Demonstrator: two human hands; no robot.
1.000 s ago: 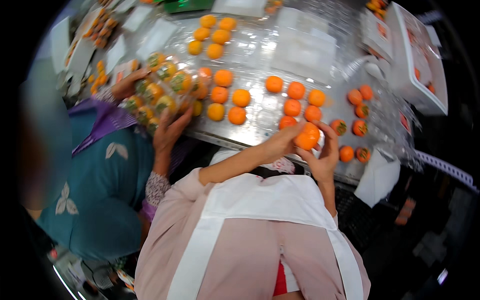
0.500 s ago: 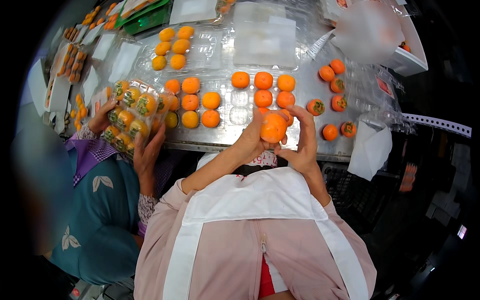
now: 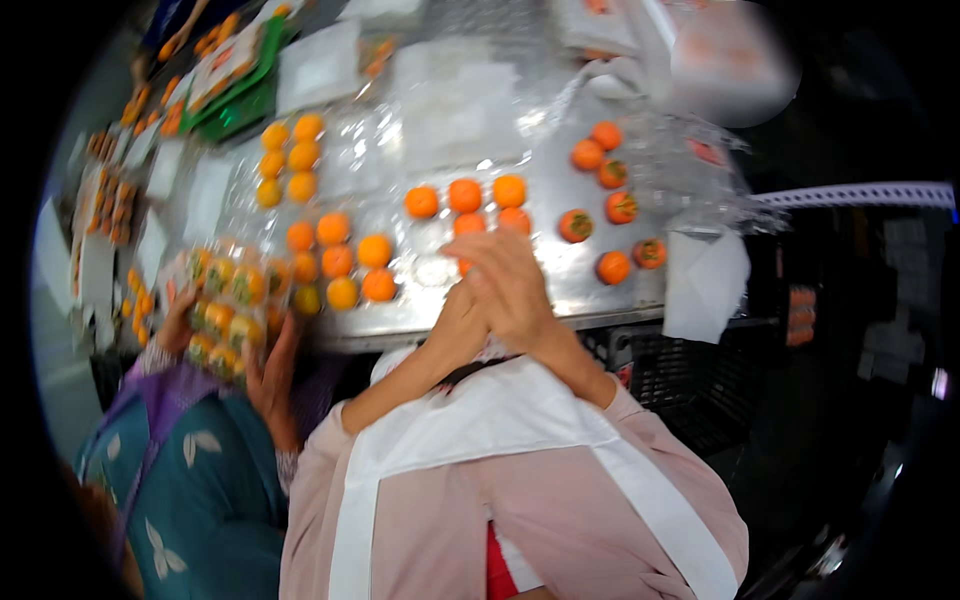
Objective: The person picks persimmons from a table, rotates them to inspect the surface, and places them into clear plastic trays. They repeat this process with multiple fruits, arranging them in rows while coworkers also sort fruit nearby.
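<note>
My left hand [image 3: 458,322] is curled in front of the table edge, partly covered by my right hand. My right hand [image 3: 512,285] lies across it from above, fingers stretched out toward the left and smeared by motion. Between them the persimmon held by my left hand is hidden. Just beyond my hands stand orange persimmons [image 3: 465,195] in rows in a clear plastic tray; the nearest row is mostly covered. To the right, several loose persimmons [image 3: 621,207] lie on the metal table [image 3: 570,305], some with their green calyxes up.
At left a co-worker's hands [image 3: 270,375] hold a clear pack of persimmons [image 3: 220,315]. More persimmons [image 3: 302,156] sit in trays beyond. A green crate [image 3: 240,105] stands far left, clear plastic packaging [image 3: 700,170] and white paper [image 3: 705,285] at right, a black crate [image 3: 690,385] below.
My right hand has swung over my left, covering the persimmon that showed between them. The view has shifted, so the table's contents sit differently in it. The co-worker still holds the pack.
</note>
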